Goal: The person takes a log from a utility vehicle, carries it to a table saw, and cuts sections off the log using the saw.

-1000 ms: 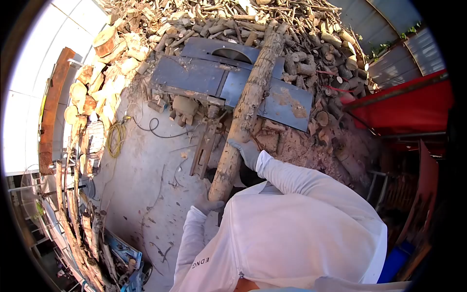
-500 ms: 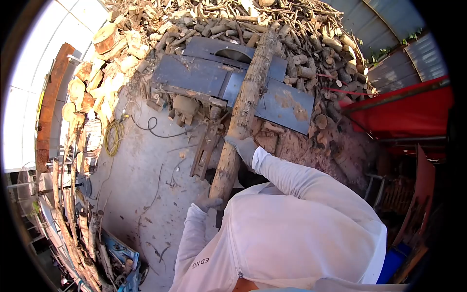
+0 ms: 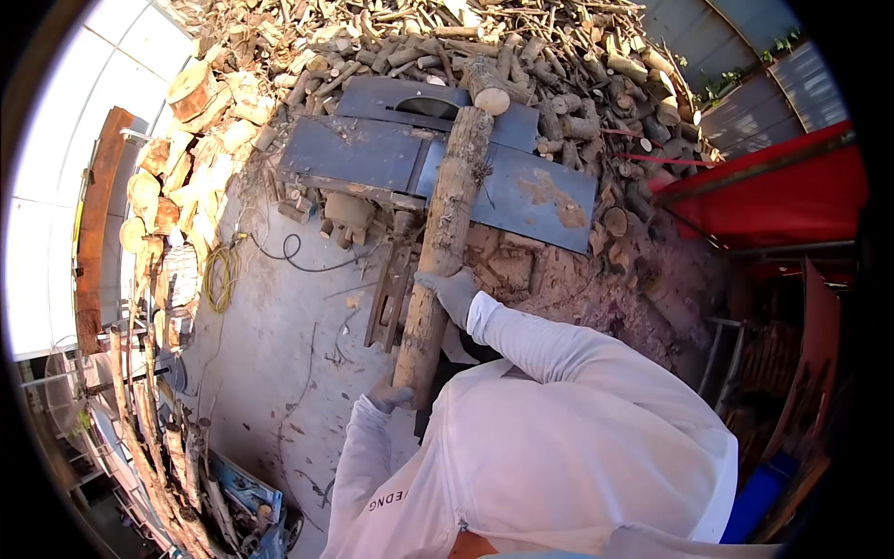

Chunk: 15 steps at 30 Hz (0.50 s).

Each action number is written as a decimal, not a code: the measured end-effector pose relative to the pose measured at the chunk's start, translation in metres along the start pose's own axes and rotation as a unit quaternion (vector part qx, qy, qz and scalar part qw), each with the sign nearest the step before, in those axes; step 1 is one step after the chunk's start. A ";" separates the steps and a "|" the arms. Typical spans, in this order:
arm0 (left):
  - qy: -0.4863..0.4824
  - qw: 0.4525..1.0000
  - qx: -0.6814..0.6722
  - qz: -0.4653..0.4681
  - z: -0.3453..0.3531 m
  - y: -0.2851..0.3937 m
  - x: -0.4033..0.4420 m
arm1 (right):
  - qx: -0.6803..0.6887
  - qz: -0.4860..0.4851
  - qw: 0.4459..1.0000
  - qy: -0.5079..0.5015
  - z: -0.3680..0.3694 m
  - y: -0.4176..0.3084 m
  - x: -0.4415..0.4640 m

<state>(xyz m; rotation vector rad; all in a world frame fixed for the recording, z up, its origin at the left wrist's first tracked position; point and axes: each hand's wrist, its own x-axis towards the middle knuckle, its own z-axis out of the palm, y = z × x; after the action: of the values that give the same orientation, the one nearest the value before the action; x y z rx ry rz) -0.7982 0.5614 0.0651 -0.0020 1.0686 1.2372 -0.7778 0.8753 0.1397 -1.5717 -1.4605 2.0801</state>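
Note:
A long log [image 3: 450, 200] lies across the metal saw table [image 3: 349, 154], its near end toward my body. My gloved left hand [image 3: 391, 392] grips that near end at its left side. Farther up, my gloved right hand [image 3: 454, 293] is wrapped over the log from the right, palm hidden. The round saw blade [image 3: 430, 106] shows at the table's far side, left of the log's far end. Just beyond that end sits a short cut piece [image 3: 486, 86] with a pale sawn face, apart from the log.
A large heap of cut firewood [image 3: 410, 51] rises behind the saw. Split rounds [image 3: 144, 191] are stacked at the left, above long poles [image 3: 154, 456]. A yellow cable coil [image 3: 221, 278] lies on the concrete floor. Red sheeting [image 3: 773, 191] hangs at the right.
A short piece has come off the log's far end and now lies separate beyond it. The log is shorter, and my right hand has shifted slightly toward me and left.

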 end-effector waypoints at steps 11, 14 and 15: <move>0.026 0.998 0.061 -0.009 0.076 0.056 0.048 | 0.126 -0.042 0.990 -0.053 -0.078 -0.022 0.031; 0.020 0.998 0.018 0.056 0.098 0.073 0.103 | 0.146 -0.145 0.978 -0.026 -0.099 -0.024 0.069; 0.029 0.996 0.023 0.078 0.111 0.088 0.115 | 0.155 -0.134 0.978 -0.033 -0.105 -0.027 0.073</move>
<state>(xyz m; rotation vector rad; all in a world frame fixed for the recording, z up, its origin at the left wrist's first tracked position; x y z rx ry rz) -0.7993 0.7406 0.0967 0.0843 1.1646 1.3596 -0.7361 0.9969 0.1145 -1.1332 -1.2134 2.0923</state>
